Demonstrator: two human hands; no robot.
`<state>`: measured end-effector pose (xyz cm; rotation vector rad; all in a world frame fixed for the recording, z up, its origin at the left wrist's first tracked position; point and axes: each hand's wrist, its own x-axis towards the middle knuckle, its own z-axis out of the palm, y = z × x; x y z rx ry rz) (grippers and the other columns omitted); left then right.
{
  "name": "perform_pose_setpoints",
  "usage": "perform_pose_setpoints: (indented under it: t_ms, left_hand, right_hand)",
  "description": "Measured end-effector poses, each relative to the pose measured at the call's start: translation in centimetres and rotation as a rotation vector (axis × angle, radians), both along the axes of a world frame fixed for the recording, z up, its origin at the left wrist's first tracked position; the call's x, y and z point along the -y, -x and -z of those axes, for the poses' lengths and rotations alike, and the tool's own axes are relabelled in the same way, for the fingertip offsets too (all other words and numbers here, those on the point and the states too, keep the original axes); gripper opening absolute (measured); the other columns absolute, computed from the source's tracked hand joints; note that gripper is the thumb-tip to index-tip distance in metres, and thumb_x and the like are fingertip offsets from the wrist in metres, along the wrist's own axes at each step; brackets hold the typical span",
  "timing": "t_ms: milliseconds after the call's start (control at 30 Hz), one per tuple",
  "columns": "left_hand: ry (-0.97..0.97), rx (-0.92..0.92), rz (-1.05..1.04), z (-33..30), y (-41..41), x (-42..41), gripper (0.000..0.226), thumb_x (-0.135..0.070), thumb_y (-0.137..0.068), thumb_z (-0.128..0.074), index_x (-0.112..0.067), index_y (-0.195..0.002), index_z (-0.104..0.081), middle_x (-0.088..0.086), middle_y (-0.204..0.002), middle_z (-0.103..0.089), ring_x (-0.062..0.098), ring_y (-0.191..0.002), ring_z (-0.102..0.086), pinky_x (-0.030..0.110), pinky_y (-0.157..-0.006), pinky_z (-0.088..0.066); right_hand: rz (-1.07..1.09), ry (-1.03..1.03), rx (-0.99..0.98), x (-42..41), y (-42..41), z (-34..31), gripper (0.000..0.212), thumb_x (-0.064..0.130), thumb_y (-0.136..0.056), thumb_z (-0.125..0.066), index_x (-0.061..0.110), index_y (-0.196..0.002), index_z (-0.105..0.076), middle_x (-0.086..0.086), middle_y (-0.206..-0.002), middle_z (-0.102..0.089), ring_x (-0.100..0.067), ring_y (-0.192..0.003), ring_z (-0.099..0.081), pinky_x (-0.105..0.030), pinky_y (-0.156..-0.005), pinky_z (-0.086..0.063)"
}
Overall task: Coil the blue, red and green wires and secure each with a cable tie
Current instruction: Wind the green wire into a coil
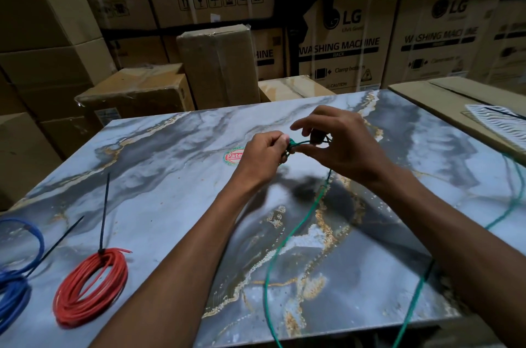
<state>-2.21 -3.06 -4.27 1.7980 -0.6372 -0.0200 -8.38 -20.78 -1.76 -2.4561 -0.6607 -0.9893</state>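
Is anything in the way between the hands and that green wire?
Nothing visible. Both hands already hold the green wire above the table: the left hand pinches its small coil, the right hand works it. The rest trails loose toward the near edge.

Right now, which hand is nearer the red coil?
Left. The left hand grips the green wire above mid-table, up and to the right of the red coil. The right hand holds the same wire, farther right.
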Motion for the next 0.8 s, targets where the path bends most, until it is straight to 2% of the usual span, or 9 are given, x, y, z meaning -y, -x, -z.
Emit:
perform_pose_setpoints:
  t_ms: [67, 133, 267, 333, 400, 567, 667, 733, 800]
  left_hand:
    - [-0.060, 0.030, -0.040, -0.1, -0.1, -0.3, 0.036, -0.023, -0.102, -0.048, -0.012, -0.068, -0.057, -0.011, -0.049, -0.051, 0.003, -0.047, -0.042, 0.027, -0.055, -0.031]
    - [-0.145, 0.118, -0.089, -0.2, -0.3, -0.7, 0.036, -0.021, -0.102, -0.049, -0.009, -0.071, -0.062, -0.013, -0.054, -0.059, -0.002, -0.051, -0.048, 0.026, -0.058, -0.035]
    - [-0.268, 0.251, -0.105, -0.3, -0.3, -1.4, 0.035, -0.022, -0.102, -0.049, -0.013, -0.074, -0.067, -0.026, -0.054, -0.057, -0.006, -0.055, -0.050, 0.018, -0.055, -0.031]
    - [-0.277, 0.261, -0.096, -0.1, -0.6, -1.7, 0.035, -0.024, -0.101, -0.050, -0.015, -0.072, -0.067, -0.020, -0.053, -0.056, -0.004, -0.054, -0.048, 0.024, -0.057, -0.032]
    - [-0.285, 0.271, -0.085, 0.0, -0.8, -1.8, 0.034, -0.024, -0.101, -0.051, -0.016, -0.072, -0.067, -0.015, -0.056, -0.055, -0.003, -0.054, -0.046, 0.026, -0.058, -0.032]
    - [-0.289, 0.284, -0.068, -0.2, -0.7, -1.6, 0.038, -0.023, -0.103, -0.048, -0.023, -0.066, -0.055, -0.014, -0.061, -0.054, -0.003, -0.057, -0.048, 0.026, -0.060, -0.032]
    - [-0.208, 0.302, -0.021, -0.4, -0.4, -1.2, 0.037, -0.026, -0.101, -0.048, -0.017, -0.066, -0.052, -0.011, -0.057, -0.046, 0.003, -0.055, -0.041, 0.028, -0.057, -0.030]
    - [-0.059, 0.243, 0.034, -0.9, 0.0, -0.9, 0.037, -0.023, -0.102, -0.047, -0.008, -0.070, -0.052, -0.007, -0.059, -0.041, 0.004, -0.053, -0.035, 0.025, -0.054, -0.029]
    - [0.086, 0.149, 0.044, -1.6, 0.3, -0.8, 0.036, -0.017, -0.106, -0.045, -0.007, -0.072, -0.052, -0.004, -0.059, -0.039, 0.004, -0.051, -0.032, 0.020, -0.051, -0.028]
  right_hand:
    - [0.029, 0.055, -0.036, 0.7, -0.2, -0.1, 0.032, 0.012, -0.078, -0.087, 0.013, -0.108, -0.077, -0.003, -0.100, -0.068, -0.015, -0.080, -0.064, -0.034, -0.072, -0.056]
    - [0.080, 0.042, -0.114, 1.4, -0.3, -0.1, 0.031, 0.018, -0.078, -0.087, 0.016, -0.108, -0.077, -0.002, -0.103, -0.068, -0.015, -0.084, -0.066, -0.039, -0.074, -0.058]
    - [0.197, 0.043, -0.361, 2.9, -0.3, -0.2, 0.027, 0.022, -0.075, -0.090, 0.014, -0.098, -0.079, 0.000, -0.091, -0.075, -0.005, -0.068, -0.068, -0.038, -0.073, -0.060]
    - [0.152, -0.050, -0.456, 3.4, -0.2, -0.2, 0.015, 0.019, -0.080, -0.087, 0.011, -0.090, -0.080, -0.001, -0.080, -0.076, -0.006, -0.058, -0.069, -0.031, -0.064, -0.061]
    - [0.073, -0.227, -0.542, 3.7, 0.1, -0.3, 0.010, 0.016, -0.086, -0.081, 0.008, -0.091, -0.079, -0.005, -0.075, -0.075, -0.016, -0.058, -0.072, -0.032, -0.056, -0.061]
    - [0.005, -0.346, -0.675, 4.1, 0.0, -0.6, 0.019, 0.020, -0.101, -0.061, 0.009, -0.098, -0.076, -0.003, -0.082, -0.075, -0.019, -0.060, -0.065, -0.029, -0.054, -0.054]
    - [-0.013, -0.491, -0.746, 4.2, -0.4, -0.2, 0.019, 0.018, -0.103, -0.058, 0.010, -0.099, -0.075, -0.003, -0.079, -0.067, -0.013, -0.059, -0.057, -0.025, -0.051, -0.045]
    - [0.031, -0.533, -0.761, 4.2, -0.6, 0.2, 0.017, 0.020, -0.101, -0.062, 0.012, -0.101, -0.077, -0.003, -0.076, -0.065, -0.010, -0.056, -0.053, -0.021, -0.048, -0.042]
    - [0.106, -0.534, -0.752, 4.2, -0.9, 0.8, 0.015, 0.020, -0.097, -0.068, 0.013, -0.102, -0.079, -0.003, -0.074, -0.068, -0.008, -0.052, -0.051, -0.018, -0.045, -0.041]
